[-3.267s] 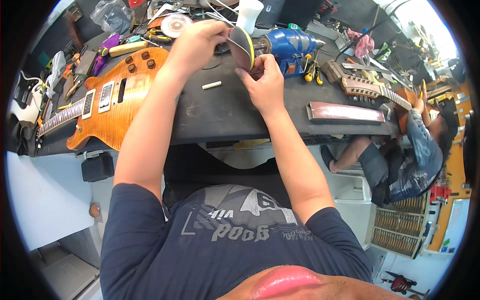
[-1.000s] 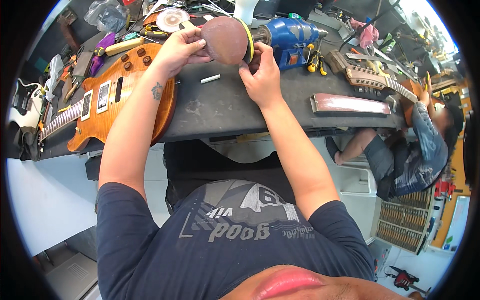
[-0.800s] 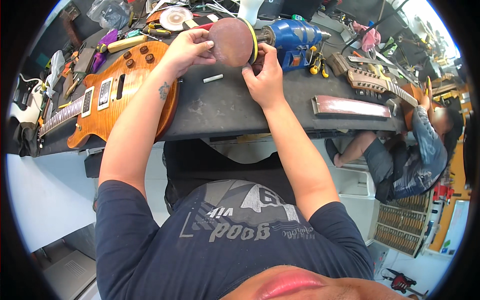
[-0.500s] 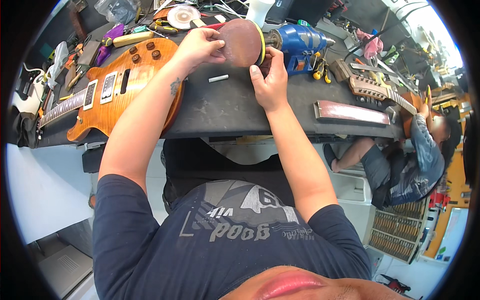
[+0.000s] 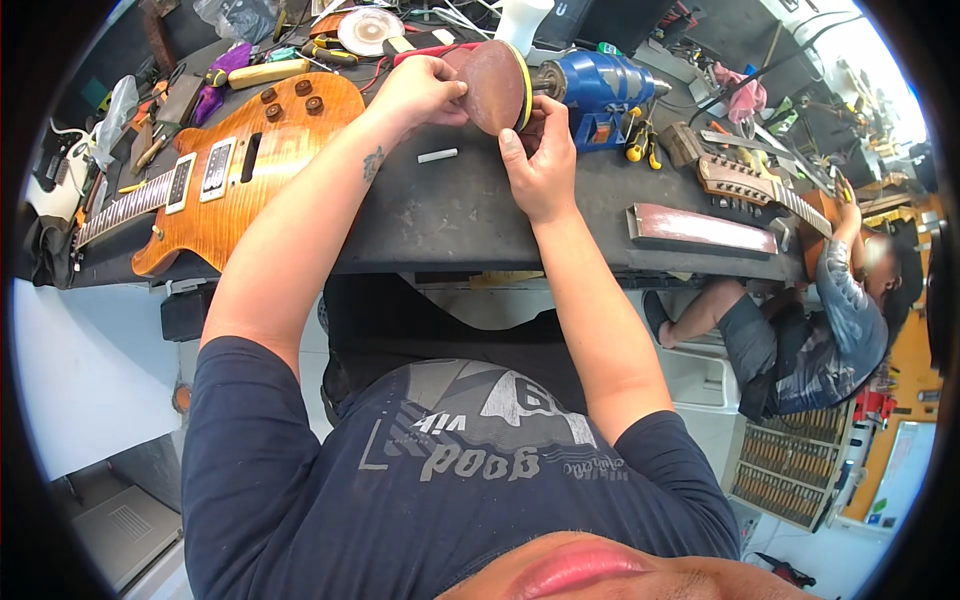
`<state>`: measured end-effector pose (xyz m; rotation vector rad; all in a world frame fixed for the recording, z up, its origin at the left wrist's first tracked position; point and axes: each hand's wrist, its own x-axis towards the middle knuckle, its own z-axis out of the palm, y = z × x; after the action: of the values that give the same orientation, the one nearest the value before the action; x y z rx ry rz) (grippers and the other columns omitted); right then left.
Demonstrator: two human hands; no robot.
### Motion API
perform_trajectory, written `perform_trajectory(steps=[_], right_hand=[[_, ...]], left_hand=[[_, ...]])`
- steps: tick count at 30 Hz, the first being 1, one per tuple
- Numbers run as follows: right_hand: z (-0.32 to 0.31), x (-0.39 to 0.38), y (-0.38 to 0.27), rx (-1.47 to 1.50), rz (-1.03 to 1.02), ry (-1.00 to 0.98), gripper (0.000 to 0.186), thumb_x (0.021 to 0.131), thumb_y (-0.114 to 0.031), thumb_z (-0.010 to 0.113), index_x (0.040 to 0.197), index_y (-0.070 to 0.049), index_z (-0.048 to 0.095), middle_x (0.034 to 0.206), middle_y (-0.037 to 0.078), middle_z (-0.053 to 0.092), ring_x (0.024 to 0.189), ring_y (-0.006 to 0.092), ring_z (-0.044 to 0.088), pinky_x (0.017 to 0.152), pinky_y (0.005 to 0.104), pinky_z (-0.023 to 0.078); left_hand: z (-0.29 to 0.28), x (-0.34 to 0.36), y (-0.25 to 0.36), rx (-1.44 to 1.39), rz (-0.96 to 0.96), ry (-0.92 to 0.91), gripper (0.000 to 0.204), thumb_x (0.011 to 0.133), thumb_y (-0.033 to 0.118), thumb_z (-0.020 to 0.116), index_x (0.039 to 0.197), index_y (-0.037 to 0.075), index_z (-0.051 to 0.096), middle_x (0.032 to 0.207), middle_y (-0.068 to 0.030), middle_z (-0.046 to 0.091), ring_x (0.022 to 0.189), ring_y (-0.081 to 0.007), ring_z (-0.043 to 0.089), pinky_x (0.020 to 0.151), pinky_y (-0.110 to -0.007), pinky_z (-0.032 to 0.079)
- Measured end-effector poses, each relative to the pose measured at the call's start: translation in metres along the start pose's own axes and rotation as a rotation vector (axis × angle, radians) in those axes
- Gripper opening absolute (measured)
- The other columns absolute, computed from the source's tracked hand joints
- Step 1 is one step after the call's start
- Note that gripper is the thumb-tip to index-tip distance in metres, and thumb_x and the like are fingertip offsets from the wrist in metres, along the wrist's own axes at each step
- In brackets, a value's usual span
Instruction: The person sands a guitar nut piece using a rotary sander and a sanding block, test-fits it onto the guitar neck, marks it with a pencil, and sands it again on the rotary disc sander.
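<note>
A round reddish-brown sandpaper disc (image 5: 492,90) lies against a yellow-rimmed backing pad (image 5: 527,95) on the shaft of a blue motor (image 5: 600,82). My left hand (image 5: 425,95) is closed, with thumb and fingertips pinching the disc's left edge. At its lower right rim my right hand (image 5: 546,165) has the thumb in front and the fingers curled behind, holding disc and pad together. The far fingers of my right hand are partly hidden by the pad.
An amber electric guitar (image 5: 250,165) lies on the dark bench (image 5: 430,220) at left. A short white stick (image 5: 437,155) rests below my hands. To the right are a sanding block (image 5: 700,228), a guitar headstock (image 5: 740,178) and a seated co-worker (image 5: 840,320).
My left hand has shifted slightly right, and the sandpaper disc's left edge has moved right with it. My right hand has stayed nearly in place. The co-worker's raised hand has moved slightly.
</note>
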<state>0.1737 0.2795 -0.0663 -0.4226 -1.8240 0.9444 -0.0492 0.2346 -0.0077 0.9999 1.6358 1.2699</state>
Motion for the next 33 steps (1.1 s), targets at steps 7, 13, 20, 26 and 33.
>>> perform_trajectory(steps=[7, 13, 20, 26, 33], right_hand=[[0.002, 0.001, -0.003, 0.003, -0.003, 0.016, 0.053, 0.103, -0.021, 0.080, 0.143, 0.000, 0.051, 0.124, 0.013, 0.067, 0.107, 0.0184, 0.071, 0.094, 0.0346, 0.060], [0.004, 0.001, -0.005, 0.041, -0.001, 0.053, 0.052, 0.098, -0.021, 0.082, 0.138, 0.000, 0.054, 0.117, 0.014, 0.068, 0.101, 0.0220, 0.073, 0.089, 0.0376, 0.061], [0.004, 0.002, -0.004, 0.002, -0.004, 0.058, 0.053, 0.097, -0.018, 0.083, 0.137, 0.000, 0.055, 0.117, 0.015, 0.069, 0.099, 0.0230, 0.074, 0.089, 0.0378, 0.061], [0.004, 0.002, -0.004, -0.019, -0.006, 0.065, 0.053, 0.096, -0.018, 0.084, 0.137, 0.000, 0.056, 0.117, 0.015, 0.070, 0.098, 0.0236, 0.074, 0.089, 0.0384, 0.062], [0.006, 0.004, -0.004, -0.022, 0.003, 0.088, 0.052, 0.095, -0.018, 0.085, 0.135, -0.001, 0.057, 0.114, 0.015, 0.070, 0.096, 0.0243, 0.073, 0.087, 0.0385, 0.061]], left_hand=[[0.006, 0.003, 0.002, -0.014, -0.022, -0.040, 0.022, 0.110, 0.009, 0.070, 0.122, -0.009, 0.065, 0.113, -0.0175, 0.076, 0.097, -0.0243, 0.082, 0.084, -0.035, 0.075], [0.011, 0.003, 0.001, -0.050, -0.027, -0.042, 0.023, 0.110, 0.009, 0.070, 0.123, -0.010, 0.066, 0.116, -0.0181, 0.075, 0.099, -0.0242, 0.082, 0.086, -0.036, 0.074], [0.011, 0.010, -0.003, -0.072, -0.022, -0.060, 0.023, 0.110, 0.009, 0.070, 0.123, -0.009, 0.065, 0.117, -0.0170, 0.074, 0.103, -0.0243, 0.082, 0.091, -0.037, 0.073], [0.014, 0.010, -0.003, -0.109, -0.022, -0.078, 0.022, 0.110, 0.009, 0.069, 0.122, -0.009, 0.065, 0.118, -0.0165, 0.074, 0.104, -0.0243, 0.082, 0.092, -0.037, 0.073], [0.021, 0.004, -0.003, -0.157, -0.034, -0.057, 0.024, 0.111, 0.008, 0.068, 0.125, -0.010, 0.064, 0.120, -0.0181, 0.073, 0.105, -0.0255, 0.081, 0.093, -0.038, 0.073]])
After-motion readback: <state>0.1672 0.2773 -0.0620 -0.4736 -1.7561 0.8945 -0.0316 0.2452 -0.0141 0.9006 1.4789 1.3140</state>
